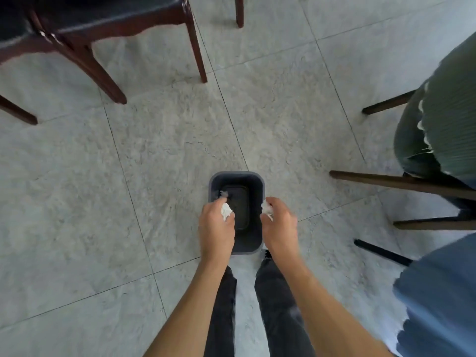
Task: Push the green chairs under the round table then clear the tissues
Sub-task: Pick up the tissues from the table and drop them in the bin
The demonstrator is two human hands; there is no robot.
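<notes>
Grey marbled tile floor (154, 155); dark wooden chair with black seat (108, 24) upper left, green fabric chair with dark legs (443, 119) at right edge. Small dark grey plastic bin (253, 184) at centre, above my feet. My left hand (216, 228) grips a crumpled white tissue (226, 212); my right hand (279, 225) grips another crumpled white tissue (267, 209), both over the bin's opening.

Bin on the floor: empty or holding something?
Nearly empty: the bin shows a dark bare bottom with one small crumpled scrap near its left wall.
</notes>
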